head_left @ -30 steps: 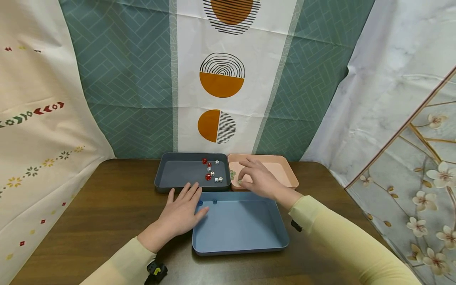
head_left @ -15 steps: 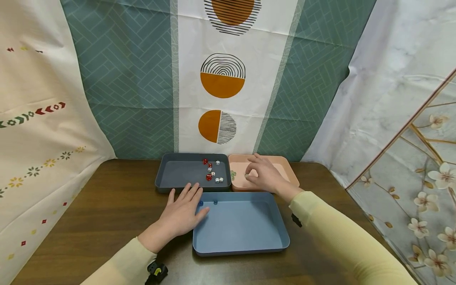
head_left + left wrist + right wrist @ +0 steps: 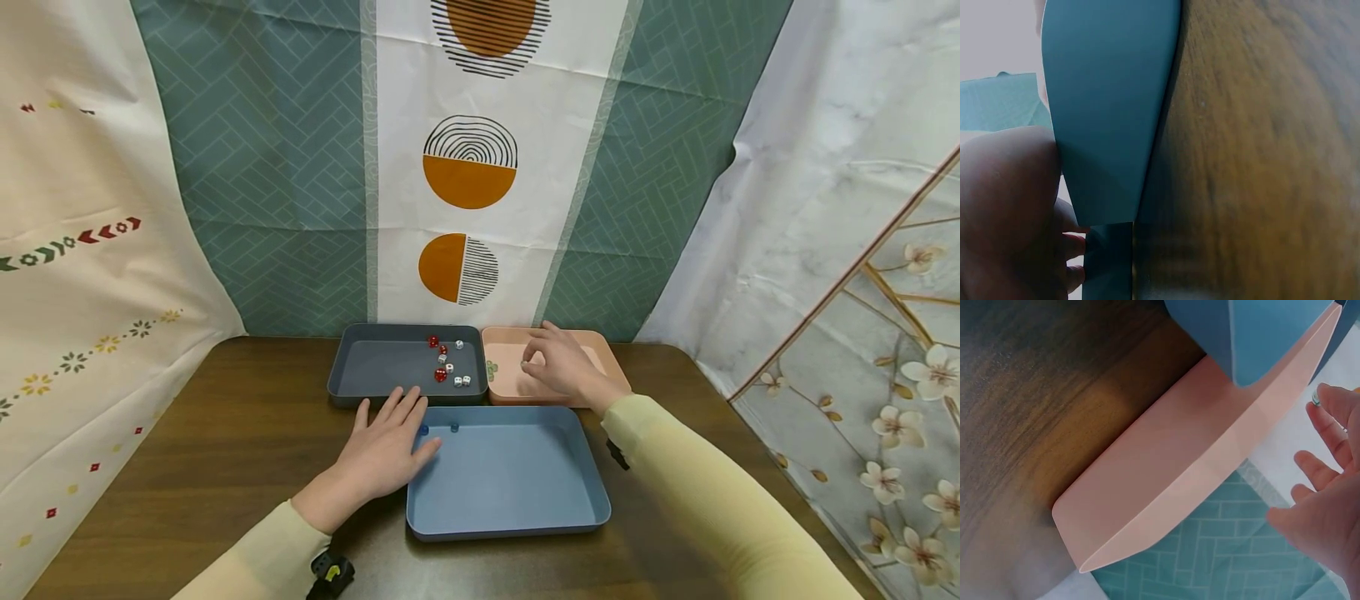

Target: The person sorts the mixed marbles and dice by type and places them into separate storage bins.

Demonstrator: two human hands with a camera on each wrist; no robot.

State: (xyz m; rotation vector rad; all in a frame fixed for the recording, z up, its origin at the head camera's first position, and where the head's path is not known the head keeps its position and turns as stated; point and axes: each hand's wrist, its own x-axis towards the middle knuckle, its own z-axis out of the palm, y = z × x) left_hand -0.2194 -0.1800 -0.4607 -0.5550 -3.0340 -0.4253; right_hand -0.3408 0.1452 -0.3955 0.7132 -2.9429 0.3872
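Note:
My right hand [image 3: 561,362] is over the pink tray [image 3: 600,367], pinching a small translucent green die [image 3: 1316,398] between thumb and index finger while the other fingers extend. Several green dice [image 3: 491,369] lie at the left side of that tray. My left hand [image 3: 381,450] is open with fingers spread, at the upper left corner of the blue tray [image 3: 517,475]. Its fingertips overlap the front rim of the dark grey tray [image 3: 375,358] in the head view. Two blue dice [image 3: 454,427] sit along the blue tray's far side, one beside my left hand.
Red dice [image 3: 440,375] and white dice [image 3: 458,382] are scattered in the right half of the dark grey tray. All three trays stand close together on a brown wooden table [image 3: 225,442]. Patterned cloths [image 3: 300,167] hang behind and at both sides.
My right hand has drawn away from the green dice, moving right across the pink tray with the pinched die. My left hand has stayed in place.

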